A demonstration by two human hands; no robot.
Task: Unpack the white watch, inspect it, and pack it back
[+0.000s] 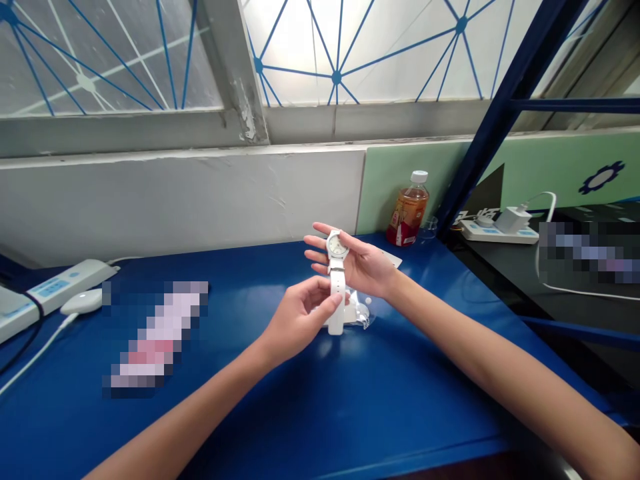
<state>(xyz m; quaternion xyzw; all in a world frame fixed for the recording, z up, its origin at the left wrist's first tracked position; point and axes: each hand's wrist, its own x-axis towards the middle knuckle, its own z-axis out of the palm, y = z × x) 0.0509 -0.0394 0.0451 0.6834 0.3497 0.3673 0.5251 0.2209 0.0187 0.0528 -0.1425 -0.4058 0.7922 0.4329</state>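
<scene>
A white wristwatch [337,267] with a round pale dial is held upright above the blue table [350,400]. My right hand [363,263] holds the watch head, thumb on the dial's edge and fingers stretched out behind it. My left hand [300,319] pinches the lower strap between thumb and fingers. A clear plastic wrapper [361,313] lies on the table just below and behind the strap's end.
A bottle of amber drink [408,210] stands at the back by a green panel. White power strips lie at the far left [55,288] and back right [493,231], each with cables. A blue metal post [505,107] rises at the right. A blurred patch [155,337] lies left of centre.
</scene>
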